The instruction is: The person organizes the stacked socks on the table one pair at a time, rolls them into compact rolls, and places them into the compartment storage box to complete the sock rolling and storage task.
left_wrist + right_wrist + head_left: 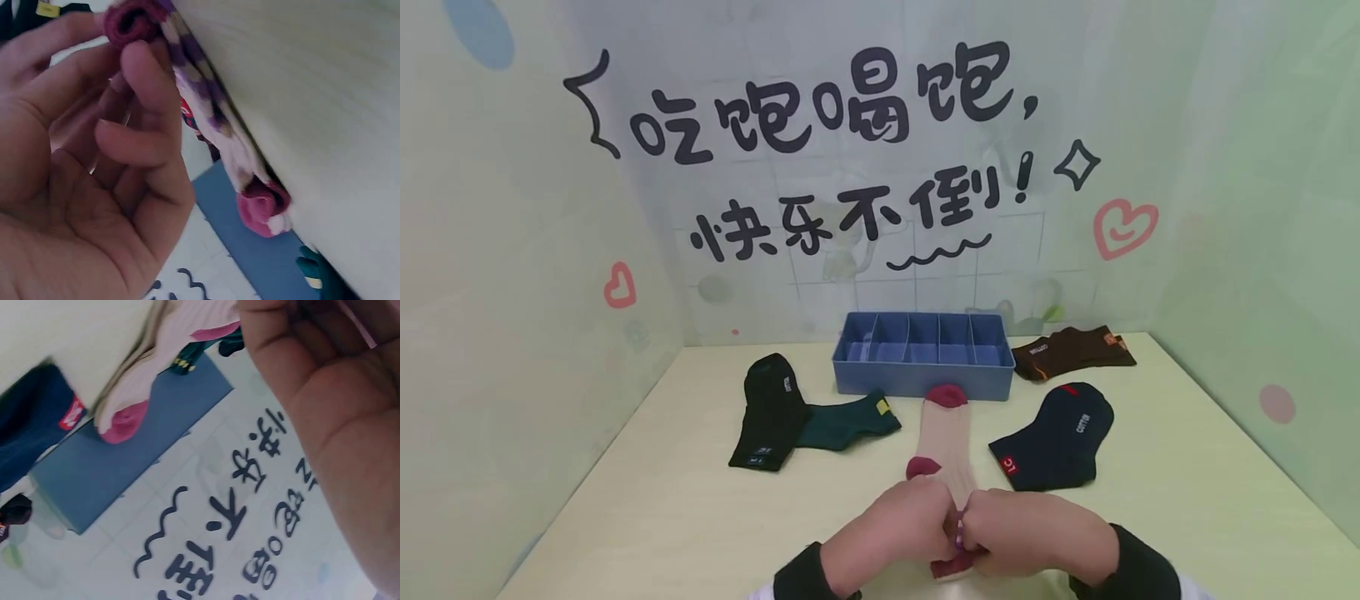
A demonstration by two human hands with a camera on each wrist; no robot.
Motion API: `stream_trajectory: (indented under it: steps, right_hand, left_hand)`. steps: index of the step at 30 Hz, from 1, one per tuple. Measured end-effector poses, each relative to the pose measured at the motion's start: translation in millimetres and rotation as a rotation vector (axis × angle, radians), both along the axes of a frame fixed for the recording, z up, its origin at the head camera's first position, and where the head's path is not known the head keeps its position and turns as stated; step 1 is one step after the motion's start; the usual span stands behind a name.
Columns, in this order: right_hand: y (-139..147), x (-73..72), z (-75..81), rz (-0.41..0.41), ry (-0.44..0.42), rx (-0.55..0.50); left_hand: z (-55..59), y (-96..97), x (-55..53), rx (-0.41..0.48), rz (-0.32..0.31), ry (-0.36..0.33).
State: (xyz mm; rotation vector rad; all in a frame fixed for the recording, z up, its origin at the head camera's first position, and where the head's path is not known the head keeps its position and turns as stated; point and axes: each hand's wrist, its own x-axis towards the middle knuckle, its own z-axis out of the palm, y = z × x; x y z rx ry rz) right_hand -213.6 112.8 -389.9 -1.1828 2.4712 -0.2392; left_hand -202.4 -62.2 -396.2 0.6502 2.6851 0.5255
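A pink sock (pixel 946 433) with dark pink toe, heel and cuff lies lengthwise in front of me, its toe pointing at the box. My left hand (pixel 910 521) and right hand (pixel 1037 529) meet over its cuff end, knuckles close together. In the left wrist view, the left fingers pinch a rolled dark pink edge (pixel 132 24), and purple patches show along the sock's side. The right hand's curled fingers grip the sock beside the left; its fingertips are mostly hidden. In the right wrist view the sock's toe (pixel 128 422) overlaps the box.
A blue box (pixel 923 379) with several compartments stands against the back wall. Black socks (pixel 767 417) and dark green socks (pixel 846 423) overlap on the left. Navy socks (pixel 1060 437) lie at right, brown socks (pixel 1075 352) behind them. Walls bound the table (pixel 655 500) on three sides.
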Motion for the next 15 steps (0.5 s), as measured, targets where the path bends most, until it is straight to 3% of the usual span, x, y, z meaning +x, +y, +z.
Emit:
stream_trajectory:
  steps: [3, 7, 12, 15]
  right_hand:
    - [6, -11.2, -0.4, 0.052, -0.117, -0.067]
    - [10, -20.1, -1.1, -0.003, -0.266, -0.086]
    - [9, -24.2, -2.9, -0.086, -0.303, -0.070]
    - [9, -25.5, -3.5, -0.077, -0.304, -0.090]
  left_hand:
    - [0.3, 4.5, 10.4, -0.141, -0.059, 0.101]
    - [0.2, 11.1, 23.1, -0.281, -0.106, 0.158]
    - [-1.8, 14.5, 25.2, -0.320, -0.156, 0.217]
    - [-2.9, 11.3, 23.0, -0.299, -0.161, 0.256]
